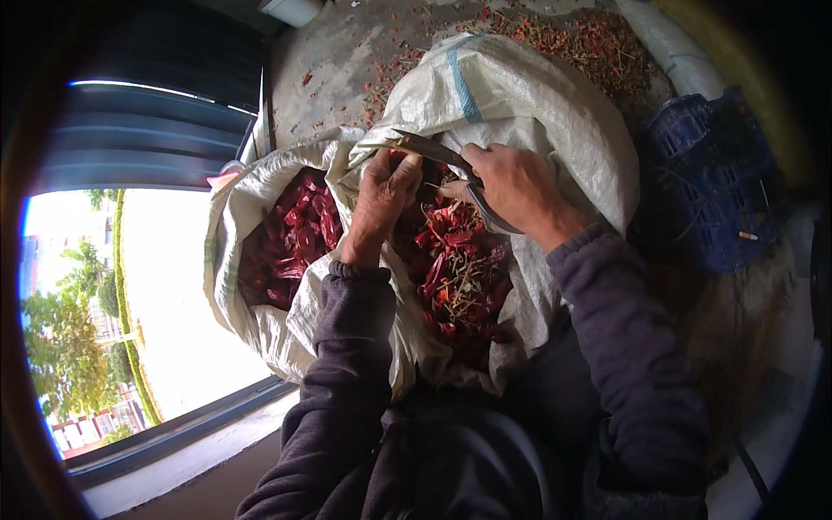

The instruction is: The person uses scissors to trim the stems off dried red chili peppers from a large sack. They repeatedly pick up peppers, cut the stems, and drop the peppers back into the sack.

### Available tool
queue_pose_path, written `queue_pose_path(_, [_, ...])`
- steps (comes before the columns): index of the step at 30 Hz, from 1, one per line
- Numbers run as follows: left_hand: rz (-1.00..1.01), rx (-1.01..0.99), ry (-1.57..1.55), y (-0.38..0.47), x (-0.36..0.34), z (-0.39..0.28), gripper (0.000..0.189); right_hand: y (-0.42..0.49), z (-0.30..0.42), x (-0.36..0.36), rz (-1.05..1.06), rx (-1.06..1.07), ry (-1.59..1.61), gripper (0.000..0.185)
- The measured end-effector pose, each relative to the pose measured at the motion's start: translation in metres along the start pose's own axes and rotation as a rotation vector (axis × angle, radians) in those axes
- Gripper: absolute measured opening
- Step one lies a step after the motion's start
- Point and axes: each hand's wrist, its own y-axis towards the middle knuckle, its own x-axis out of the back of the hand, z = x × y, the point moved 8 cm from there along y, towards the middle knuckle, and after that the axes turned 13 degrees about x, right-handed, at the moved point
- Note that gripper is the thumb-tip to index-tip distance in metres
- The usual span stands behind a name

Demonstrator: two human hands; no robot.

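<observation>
My right hand grips a pair of dark-handled scissors, whose blades point left. At the blades, my left hand pinches a dried red chili pepper, mostly hidden by the fingers. Both hands are above an open white woven sack holding dried red chilies, with cut pale stems scattered over them. To the left, a second woven sack with its rim rolled down holds more dark red chilies.
Red bits and stems litter the concrete floor beyond the sacks. A blue plastic crate stands at the right. A window frame runs along the left, and a white container is at the top.
</observation>
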Motion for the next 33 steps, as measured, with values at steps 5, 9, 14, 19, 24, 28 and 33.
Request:
queue_pose_path(5, [-0.135, -0.126, 0.025, -0.019, 0.017, 0.001, 0.011, 0.008, 0.013, -0.019, 0.071, -0.006, 0.218, 0.059])
queue_pose_path(9, [-0.157, -0.1, 0.009, -0.044, 0.038, 0.012, 0.015, 0.001, 0.04, -0.045, 0.157, -0.117, 0.578, 0.063])
queue_pose_path(14, [-0.16, -0.122, -0.012, -0.077, 0.069, 0.032, 0.016, -0.033, 0.096, -0.091, 0.351, -0.522, 1.407, 0.056])
queue_pose_path(19, [-0.004, -0.126, -0.217, -0.097, 0.073, 0.055, 0.021, -0.047, 0.138, -0.11, 0.199, -0.553, 1.545, 0.052])
queue_pose_path(24, [0.019, 0.012, -0.5, -0.126, 0.05, 0.073, 0.019, -0.064, 0.138, -0.082, -0.011, -0.309, 0.352, 0.053])
queue_pose_path(28, [0.087, 0.1, -0.699, -0.136, 0.027, 0.085, 0.025, -0.092, 0.151, -0.075, 0.021, -0.263, -0.023, 0.046])
queue_pose_path(33, [0.003, 0.093, -0.589, -0.133, 0.011, 0.105, 0.025, -0.118, 0.166, -0.074, -0.017, -0.344, -0.068, 0.042])
